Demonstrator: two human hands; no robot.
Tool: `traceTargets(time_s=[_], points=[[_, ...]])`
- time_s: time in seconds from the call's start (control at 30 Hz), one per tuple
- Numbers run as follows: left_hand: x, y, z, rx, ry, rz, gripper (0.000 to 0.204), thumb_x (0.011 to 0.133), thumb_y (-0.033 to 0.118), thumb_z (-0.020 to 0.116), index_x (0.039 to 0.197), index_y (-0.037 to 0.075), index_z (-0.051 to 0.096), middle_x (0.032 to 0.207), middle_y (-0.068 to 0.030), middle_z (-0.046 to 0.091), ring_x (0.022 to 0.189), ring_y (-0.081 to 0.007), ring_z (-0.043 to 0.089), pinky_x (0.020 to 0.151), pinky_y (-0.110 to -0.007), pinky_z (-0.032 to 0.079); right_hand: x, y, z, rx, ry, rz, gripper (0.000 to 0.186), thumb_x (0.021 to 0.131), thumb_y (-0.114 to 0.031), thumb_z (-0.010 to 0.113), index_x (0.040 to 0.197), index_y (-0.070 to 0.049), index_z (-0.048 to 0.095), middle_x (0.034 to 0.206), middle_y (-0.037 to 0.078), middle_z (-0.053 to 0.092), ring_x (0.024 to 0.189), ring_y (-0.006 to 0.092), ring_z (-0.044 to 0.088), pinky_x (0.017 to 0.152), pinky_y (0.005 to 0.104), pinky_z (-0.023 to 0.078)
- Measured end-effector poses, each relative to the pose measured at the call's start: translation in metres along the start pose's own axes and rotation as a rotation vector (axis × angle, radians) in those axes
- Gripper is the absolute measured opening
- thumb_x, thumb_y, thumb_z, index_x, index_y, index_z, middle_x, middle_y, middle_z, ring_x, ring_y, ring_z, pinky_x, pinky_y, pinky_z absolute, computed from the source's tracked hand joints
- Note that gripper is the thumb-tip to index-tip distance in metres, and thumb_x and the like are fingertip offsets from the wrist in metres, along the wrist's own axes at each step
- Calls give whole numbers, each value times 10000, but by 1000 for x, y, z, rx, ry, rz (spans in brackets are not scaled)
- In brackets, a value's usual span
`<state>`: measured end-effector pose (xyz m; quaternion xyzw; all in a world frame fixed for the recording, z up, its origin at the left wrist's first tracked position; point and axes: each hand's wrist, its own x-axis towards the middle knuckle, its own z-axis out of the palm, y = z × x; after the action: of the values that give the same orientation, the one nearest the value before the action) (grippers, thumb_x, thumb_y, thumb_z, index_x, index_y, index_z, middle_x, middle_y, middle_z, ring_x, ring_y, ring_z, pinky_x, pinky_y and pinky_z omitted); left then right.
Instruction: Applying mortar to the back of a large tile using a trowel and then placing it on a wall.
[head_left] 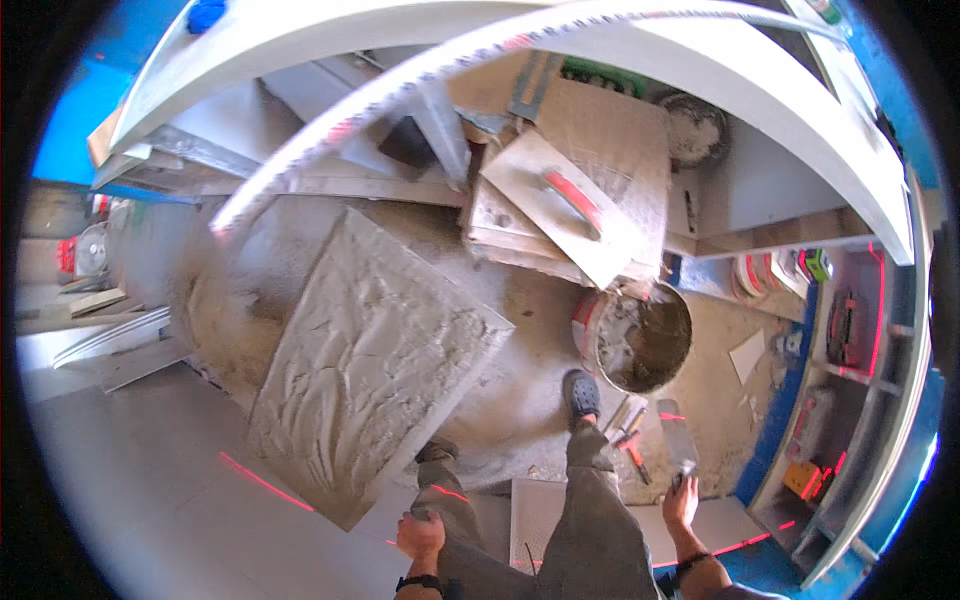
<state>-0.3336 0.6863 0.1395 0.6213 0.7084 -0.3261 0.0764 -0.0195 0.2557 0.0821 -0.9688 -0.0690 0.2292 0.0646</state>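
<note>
My left hand (420, 540), at the lower middle, is closed around a small grey object that I cannot make out, over my left leg. My right hand (682, 500), at the lower right, grips a trowel (676, 440) with a flat metal blade pointing away from me. Left of my feet lies a large tile (365, 360) spread with rough grey mortar. A bucket (632, 338) of grey mortar stands beyond my right foot. Above it, a notched trowel (560, 207) with a red-grey handle rests on stacked boards. A hammer-like tool (632, 452) lies on the floor.
Laid grey tiles (130, 450) cover the lower left. A long white strip with markings (390, 98) arcs across the top, near white cabinetry (800, 110). At right are shelves (890, 330) holding tools and a green laser device (817, 264); red laser lines cross the floor and shelves.
</note>
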Motion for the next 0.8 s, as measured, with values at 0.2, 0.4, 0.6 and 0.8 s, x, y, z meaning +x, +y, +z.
traceTargets(time_s=[0.2, 0.4, 0.6, 0.8], points=[[5, -4, -2, -60, -29, 33, 479, 784, 405, 662, 1031, -3, 622, 1020, -221, 670, 923, -401, 672, 814, -500, 539, 12, -264, -143, 665, -337, 116, 236, 863, -178, 648, 1006, 8, 618, 648, 47, 555, 580, 131, 539, 538, 345, 462], [10, -21, 1, -69, -8, 9, 450, 781, 404, 666, 962, -6, 623, 972, -221, 676, 901, -402, 677, 775, -507, 543, 50, -536, -127, 1282, -1027, -66, 320, 966, -335, 607, 876, -29, 587, 676, 11, 547, 518, 123, 511, 470, 302, 414], [11, -34, 6, -153, -51, -22, 537, 776, 442, 696, 1042, -21, 640, 1015, -231, 683, 978, -401, 666, 846, -497, 531, 80, -711, -69, 1775, -1225, -48, 280, 1023, -302, 518, 998, -24, 545, 715, 23, 516, 537, 133, 493, 468, 295, 434], [20, -47, 11, -143, -85, -39, 535, 790, 460, 675, 1036, -15, 645, 1036, -210, 684, 977, -390, 668, 854, -494, 530, 86, -746, -40, 1898, -1209, -4, 272, 1034, -285, 483, 997, -19, 528, 737, 34, 524, 565, 138, 493, 486, 308, 435]])
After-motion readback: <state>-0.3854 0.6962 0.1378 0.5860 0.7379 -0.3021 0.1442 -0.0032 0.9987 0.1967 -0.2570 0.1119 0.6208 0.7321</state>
